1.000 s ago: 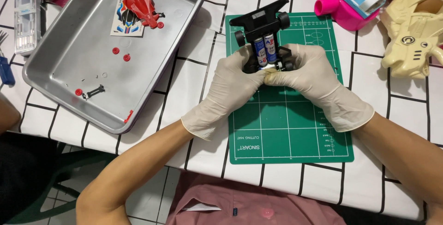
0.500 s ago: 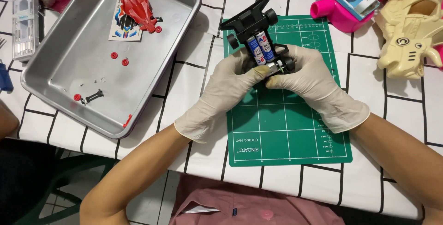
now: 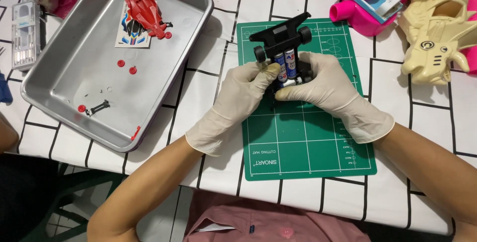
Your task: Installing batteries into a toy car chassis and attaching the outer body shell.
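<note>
A black toy car chassis, bodyless, two batteries showing in its middle, sits tilted over the green cutting mat.

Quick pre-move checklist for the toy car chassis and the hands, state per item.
1. Both hands on the chassis: left hand and right hand grip the black toy car chassis. Ok.
2. Chassis over the green cutting mat. Ok.
3. Two batteries sit in the chassis. Ok.
4. Battery contacts seated: hidden by fingers. Cannot tell.
5. Red car body lies in the metal tray, apart from the hands. Ok.
6. Small red parts lie inside the tray. Ok.
</note>
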